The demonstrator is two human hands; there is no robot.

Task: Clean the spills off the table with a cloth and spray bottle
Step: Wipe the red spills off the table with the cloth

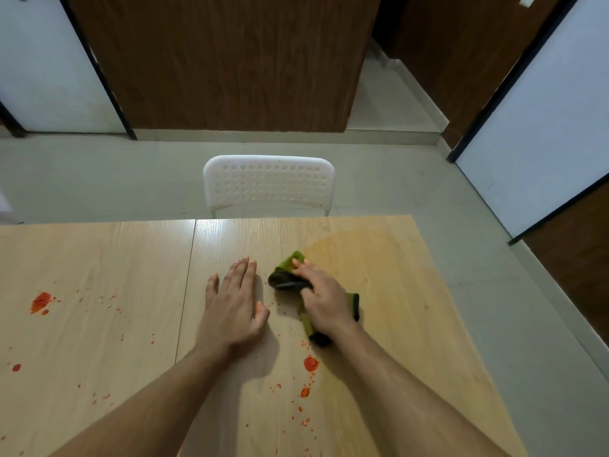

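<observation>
Right hand (321, 296) bunched around green cloth (298, 282), left hand (232, 300) spread flat on bench (99, 258); risked smearing red spills (310, 363) (no spray bottle visible).

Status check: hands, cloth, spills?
Left hand flat on the table, holding nothing. Right hand grips the green cloth, pressing it down. Red spills remain near and left. No spray bottle in view; nothing blocking.

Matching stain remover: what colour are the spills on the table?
Red-orange spills on the light wood table, seen in the head view.
</observation>
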